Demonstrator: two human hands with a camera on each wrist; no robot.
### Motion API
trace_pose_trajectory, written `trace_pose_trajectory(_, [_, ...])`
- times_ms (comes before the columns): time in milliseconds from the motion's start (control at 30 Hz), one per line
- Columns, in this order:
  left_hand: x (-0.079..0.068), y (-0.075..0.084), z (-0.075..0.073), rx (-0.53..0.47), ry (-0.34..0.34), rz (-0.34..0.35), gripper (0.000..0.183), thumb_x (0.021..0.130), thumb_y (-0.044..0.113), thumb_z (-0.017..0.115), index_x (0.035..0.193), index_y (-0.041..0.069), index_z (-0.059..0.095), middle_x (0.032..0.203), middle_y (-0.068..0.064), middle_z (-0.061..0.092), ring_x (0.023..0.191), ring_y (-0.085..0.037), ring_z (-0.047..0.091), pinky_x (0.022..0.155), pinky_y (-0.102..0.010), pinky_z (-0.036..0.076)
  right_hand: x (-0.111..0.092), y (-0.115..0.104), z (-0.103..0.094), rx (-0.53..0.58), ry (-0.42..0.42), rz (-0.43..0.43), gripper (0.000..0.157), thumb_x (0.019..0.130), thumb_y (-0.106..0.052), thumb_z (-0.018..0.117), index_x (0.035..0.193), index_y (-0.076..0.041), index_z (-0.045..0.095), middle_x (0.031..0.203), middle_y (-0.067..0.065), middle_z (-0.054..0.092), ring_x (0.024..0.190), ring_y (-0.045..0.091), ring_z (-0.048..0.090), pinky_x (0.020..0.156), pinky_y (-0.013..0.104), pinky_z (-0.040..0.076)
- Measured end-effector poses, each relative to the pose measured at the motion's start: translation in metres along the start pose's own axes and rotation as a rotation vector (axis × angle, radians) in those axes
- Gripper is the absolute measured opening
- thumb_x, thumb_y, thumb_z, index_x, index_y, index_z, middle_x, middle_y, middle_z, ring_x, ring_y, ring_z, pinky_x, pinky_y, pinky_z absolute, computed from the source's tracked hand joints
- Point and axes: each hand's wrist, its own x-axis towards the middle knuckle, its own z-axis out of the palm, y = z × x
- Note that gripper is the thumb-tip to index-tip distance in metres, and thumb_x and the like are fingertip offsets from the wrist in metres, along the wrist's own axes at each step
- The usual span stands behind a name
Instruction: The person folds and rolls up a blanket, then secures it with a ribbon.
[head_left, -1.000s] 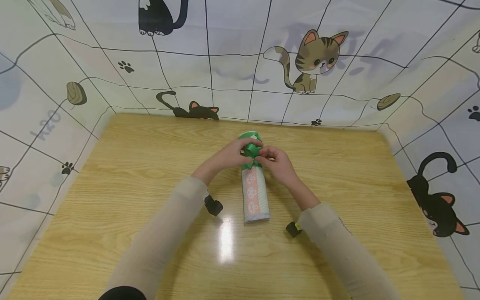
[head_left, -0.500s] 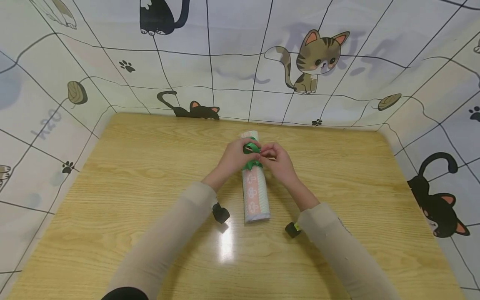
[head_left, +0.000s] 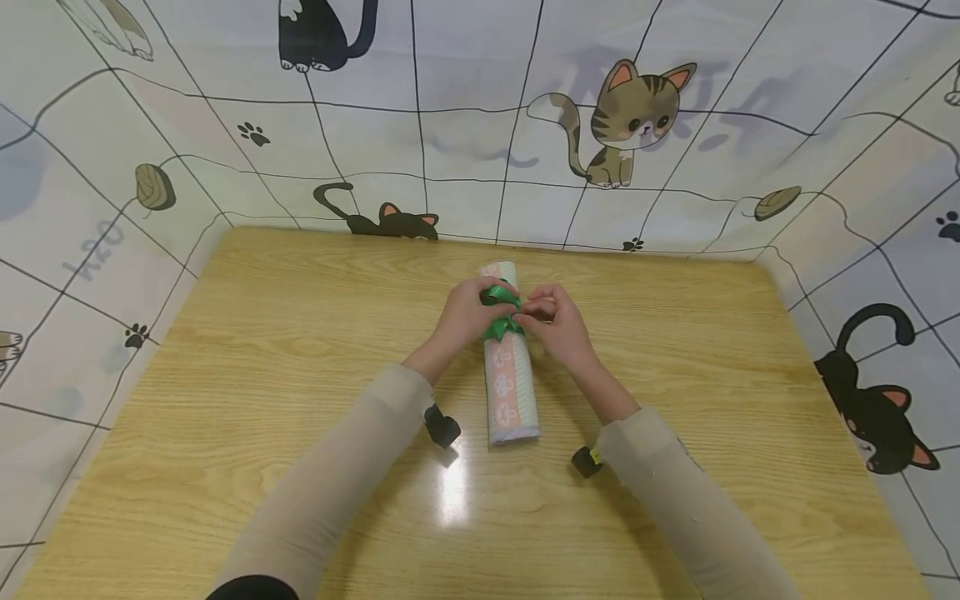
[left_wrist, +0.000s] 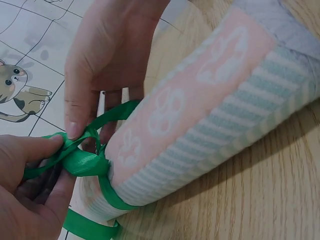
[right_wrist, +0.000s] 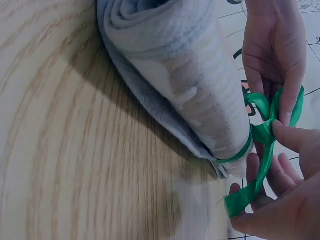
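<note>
A rolled towel [head_left: 512, 392], pink with white motifs and pale striped sides, lies lengthwise on the table. Green ribbon [left_wrist: 87, 162] goes round it toward its far end, with a loop and a crossing on top. My left hand [head_left: 463, 315] pinches the ribbon loop between thumb and fingers from the left. From the right, my right hand [head_left: 561, 332] pinches the ribbon at the crossing, thumb against fingertips. In the right wrist view, a cut ribbon end [right_wrist: 239, 202] hangs by the right hand's [right_wrist: 295, 200] lower fingers. Both hands meet close over the towel.
The wooden table [head_left: 300, 333] reaches back to a wall cloth [head_left: 480, 142] printed with cats and lines. Small black wrist cameras [head_left: 442, 427] hang below both sleeves. A dark rounded shape [head_left: 255, 588] shows at the bottom edge.
My left hand has shifted a little right and turned over the ribbon. Green ribbon that covered the towel's far end has been drawn in toward the hands. The right hand barely moves.
</note>
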Motion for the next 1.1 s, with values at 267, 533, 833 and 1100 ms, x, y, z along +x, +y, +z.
trace_pose_trajectory(267, [-0.002, 0.002, -0.003, -0.014, 0.011, 0.010, 0.023, 0.092, 0.019, 0.073, 0.112, 0.010, 0.072, 0.115, -0.009, 0.072, 0.101, -0.021, 0.067, 0.082, -0.027, 0.055, -0.001, -0.002, -0.001, -0.105, -0.025, -0.007, 0.022, 0.094, -0.015, 0.069, 0.108, 0.003, 0.069, 0.116, 0.021, 0.070, 0.110, 0.033, 0.064, 0.097, 0.045, 0.053])
trace_pose_trajectory(533, [-0.002, -0.002, 0.003, -0.009, 0.007, 0.015, 0.028, 0.089, 0.019, 0.076, 0.116, 0.012, 0.072, 0.126, -0.009, 0.068, 0.117, -0.026, 0.064, 0.098, -0.038, 0.055, 0.000, -0.007, 0.000, -0.155, -0.022, 0.012, 0.022, 0.096, -0.013, 0.067, 0.110, 0.004, 0.068, 0.117, 0.022, 0.070, 0.110, 0.035, 0.065, 0.096, 0.044, 0.054])
trace_pose_trajectory(833, [-0.004, -0.002, 0.002, 0.013, 0.041, 0.031, 0.019, 0.090, 0.016, 0.074, 0.109, 0.014, 0.075, 0.122, -0.007, 0.071, 0.113, -0.024, 0.066, 0.097, -0.037, 0.055, 0.003, -0.008, -0.003, -0.056, -0.034, 0.124, 0.043, 0.103, -0.037, 0.048, 0.125, -0.003, 0.064, 0.127, 0.016, 0.065, 0.118, 0.028, 0.057, 0.100, 0.046, 0.048])
trace_pose_trajectory(1100, [-0.003, -0.005, 0.003, 0.015, 0.001, 0.016, 0.026, 0.091, 0.016, 0.073, 0.116, 0.015, 0.069, 0.129, -0.008, 0.065, 0.117, -0.024, 0.062, 0.099, -0.039, 0.053, 0.012, -0.013, -0.007, 0.156, -0.080, 0.274, 0.044, 0.101, -0.032, 0.056, 0.131, 0.000, 0.061, 0.117, 0.007, 0.067, 0.096, 0.008, 0.063, 0.106, 0.046, 0.048])
